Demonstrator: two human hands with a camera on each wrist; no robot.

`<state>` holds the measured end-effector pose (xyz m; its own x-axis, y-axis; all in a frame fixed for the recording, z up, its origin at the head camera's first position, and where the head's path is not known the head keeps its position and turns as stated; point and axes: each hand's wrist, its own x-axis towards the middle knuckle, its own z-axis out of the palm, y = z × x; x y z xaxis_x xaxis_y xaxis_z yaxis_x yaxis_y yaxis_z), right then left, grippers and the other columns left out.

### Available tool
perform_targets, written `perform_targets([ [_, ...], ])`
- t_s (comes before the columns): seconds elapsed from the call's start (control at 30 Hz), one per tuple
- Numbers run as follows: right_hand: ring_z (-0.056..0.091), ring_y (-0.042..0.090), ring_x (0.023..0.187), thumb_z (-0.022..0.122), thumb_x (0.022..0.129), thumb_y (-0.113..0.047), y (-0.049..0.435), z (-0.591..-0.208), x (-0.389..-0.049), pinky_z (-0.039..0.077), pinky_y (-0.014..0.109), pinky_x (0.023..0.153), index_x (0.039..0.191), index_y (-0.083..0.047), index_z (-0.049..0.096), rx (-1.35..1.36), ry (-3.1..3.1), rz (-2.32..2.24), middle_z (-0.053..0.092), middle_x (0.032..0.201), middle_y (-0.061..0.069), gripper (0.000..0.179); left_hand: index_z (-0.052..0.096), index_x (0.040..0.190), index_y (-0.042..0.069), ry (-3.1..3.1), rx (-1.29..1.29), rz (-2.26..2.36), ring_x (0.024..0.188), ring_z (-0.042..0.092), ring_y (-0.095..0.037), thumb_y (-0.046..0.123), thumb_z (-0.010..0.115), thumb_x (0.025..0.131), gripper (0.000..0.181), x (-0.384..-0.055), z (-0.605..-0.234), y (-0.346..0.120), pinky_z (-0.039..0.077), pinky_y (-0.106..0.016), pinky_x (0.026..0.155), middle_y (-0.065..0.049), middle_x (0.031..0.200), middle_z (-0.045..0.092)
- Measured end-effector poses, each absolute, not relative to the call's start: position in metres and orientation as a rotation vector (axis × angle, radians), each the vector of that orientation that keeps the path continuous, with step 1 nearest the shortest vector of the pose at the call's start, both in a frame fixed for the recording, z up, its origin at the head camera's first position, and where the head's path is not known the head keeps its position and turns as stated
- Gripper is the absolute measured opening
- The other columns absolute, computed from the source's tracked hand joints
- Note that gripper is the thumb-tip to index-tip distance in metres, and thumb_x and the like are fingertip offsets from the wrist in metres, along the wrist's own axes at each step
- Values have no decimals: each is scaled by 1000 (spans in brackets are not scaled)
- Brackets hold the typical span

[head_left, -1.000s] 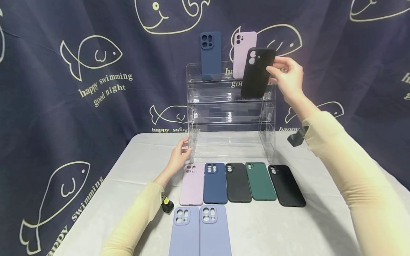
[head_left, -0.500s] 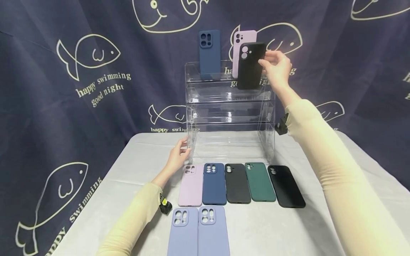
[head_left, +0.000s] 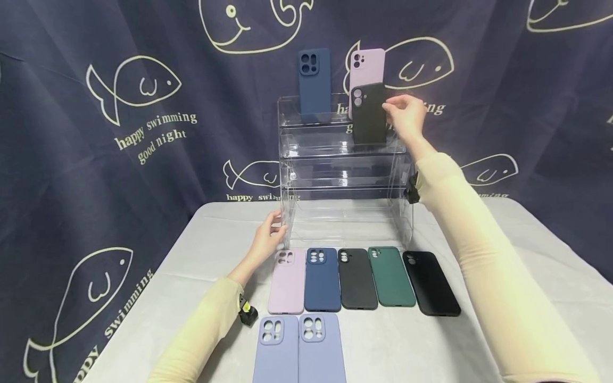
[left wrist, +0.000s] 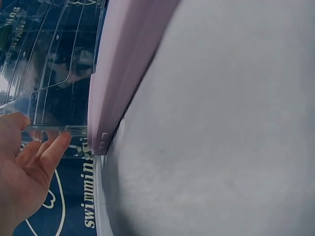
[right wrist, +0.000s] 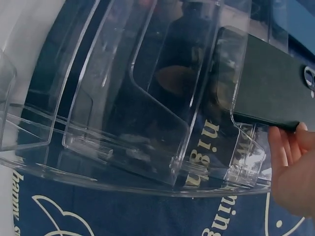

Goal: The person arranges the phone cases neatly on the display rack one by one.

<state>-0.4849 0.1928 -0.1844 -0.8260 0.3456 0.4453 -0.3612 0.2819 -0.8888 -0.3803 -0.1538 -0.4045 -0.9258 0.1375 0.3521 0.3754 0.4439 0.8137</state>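
My right hand (head_left: 406, 116) pinches the right edge of a black phone case (head_left: 370, 118) between thumb and fingertips. That case stands nearly upright at the second tier of a clear stepped display rack (head_left: 345, 166), overlapping a pink phone case (head_left: 367, 63) behind it. In the right wrist view the black case's (right wrist: 273, 81) lower end lies behind a transparent front lip. Low on the rack's left side, my left hand (head_left: 265, 235) holds the side panel, thumb and fingers at its edge. A blue phone case (head_left: 315, 80) leans on the top tier.
Flat before the rack lies a row of cases: pink (head_left: 287, 284), blue (head_left: 323, 284), dark grey (head_left: 358, 282), green (head_left: 392, 279) and black (head_left: 433, 284). Two periwinkle cases (head_left: 276, 356) lie nearer me. Behind hangs a navy fish-print curtain (head_left: 158, 133).
My right hand has carried the black case left and then down, from in front of the rack into its second tier. The left hand has stayed at the rack's side.
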Motion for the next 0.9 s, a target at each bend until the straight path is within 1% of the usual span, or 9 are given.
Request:
perform_targets([
  [0.13, 57, -3, 51, 65, 85, -6, 196, -187, -481, 54, 8, 55, 97, -1, 67, -12, -1981, 1548, 57, 63, -16, 13, 41, 137, 5, -2456, -468, -1475, 100, 63, -39, 11, 57, 93, 47, -379, -404, -152, 61, -29, 74, -24, 125, 55],
  [0.2, 56, -3, 50, 63, 85, -4, 197, -187, -479, 54, 8, 54, 95, -2, 66, -13, -1980, 1526, 54, 61, -17, 10, 41, 137, 5, -2456, -474, -1471, 100, 63, -39, 11, 57, 93, 47, -379, -403, -152, 61, -30, 74, -25, 125, 55],
  [0.3, 55, -4, 50, 61, 85, -6, 199, -188, -474, 53, 8, 54, 97, -2, 65, -2, -2000, 1490, 52, 62, -17, 13, 41, 137, 5, -2462, -465, -1465, 100, 63, -38, 10, 57, 93, 47, -378, -402, -152, 61, -31, 75, -24, 125, 55],
  [0.43, 52, -7, 52, 63, 85, -11, 200, -191, -468, 49, 7, 56, 101, 0, 66, 14, -2031, 1401, 52, 64, -19, 20, 41, 136, 4, -2459, -460, -1443, 100, 63, -38, 9, 56, 93, 46, -378, -401, -153, 61, -31, 76, -25, 124, 56],
  [0.53, 53, -8, 58, 64, 85, -14, 201, -193, -464, 49, 8, 60, 102, -1, 67, 32, -2038, 1372, 61, 71, -14, 22, 41, 136, 3, -2457, -463, -1438, 99, 63, -40, 9, 56, 93, 46, -380, -401, -153, 61, -33, 76, -26, 124, 55],
  [0.63, 54, -8, 66, 65, 86, -18, 202, -196, -460, 49, 10, 67, 105, -3, 67, 64, -2060, 1349, 70, 89, -2, 25, 41, 137, 3, -2463, -456, -1439, 100, 63, -40, 9, 56, 93, 46, -380, -402, -153, 61, -33, 76, -27, 125, 55],
  [0.7, 54, -9, 71, 65, 86, -21, 202, -198, -457, 49, 10, 71, 108, -3, 67, 92, -2085, 1314, 71, 101, 4, 29, 40, 137, 3, -2469, -454, -1439, 100, 63, -40, 9, 56, 93, 47, -381, -403, -153, 61, -32, 76, -27, 126, 54],
  [0.77, 54, -10, 74, 66, 86, -23, 204, -200, -454, 48, 10, 72, 111, -3, 67, 120, -2104, 1283, 70, 108, 8, 31, 40, 137, 3, -2475, -457, -1434, 100, 63, -40, 10, 56, 93, 47, -380, -403, -153, 61, -32, 76, -27, 126, 54],
  [0.9, 55, -10, 76, 68, 85, -27, 206, -205, -446, 49, 11, 74, 113, -5, 67, 171, -2121, 1268, 69, 111, 9, 35, 39, 137, 3, -2479, -464, -1445, 100, 63, -40, 10, 56, 93, 48, -380, -404, -152, 61, -32, 75, -27, 127, 54],
])
